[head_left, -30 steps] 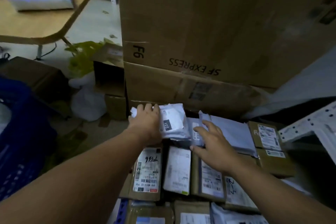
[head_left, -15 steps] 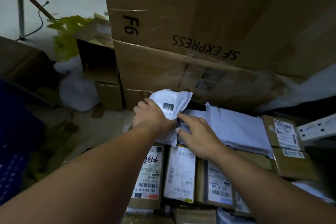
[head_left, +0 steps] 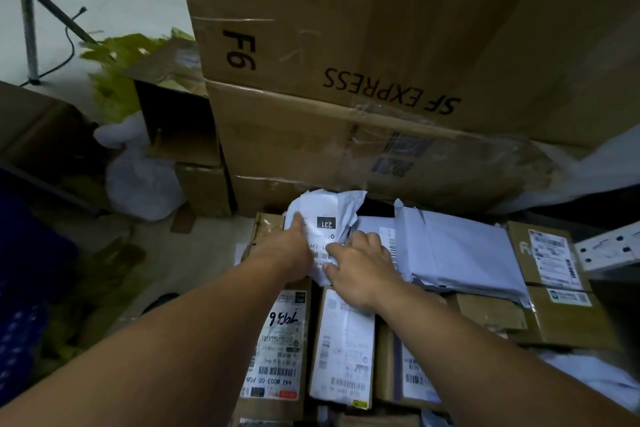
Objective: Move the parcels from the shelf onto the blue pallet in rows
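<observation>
A crumpled white poly-bag parcel (head_left: pixel 329 215) with a black "231" tag lies at the far end of the rows of parcels, against the foot of the big cartons. My left hand (head_left: pixel 284 250) holds its left side, index finger stretched along the top. My right hand (head_left: pixel 360 267) pinches its right lower part, fingers curled on the label and thumb at the edge. In front of it lie a cardboard parcel marked "7936" (head_left: pixel 277 340), a white-labelled parcel (head_left: pixel 343 347) and a brown box (head_left: pixel 405 367) side by side. The surface under them is hidden.
Stacked "SF EXPRESS" cartons (head_left: pixel 346 45) wall off the far side. A grey poly bag (head_left: pixel 457 250) and labelled brown boxes (head_left: pixel 550 253) lie to the right, beside a white perforated shelf rail (head_left: pixel 609 246). A blue plastic grid (head_left: pixel 20 322), an open box (head_left: pixel 176 121) and a white bag (head_left: pixel 138 177) are on the left.
The white parcel was lifted and bunched up in my left hand, then came down nearer the row. My right hand moved left from the grey bag onto it.
</observation>
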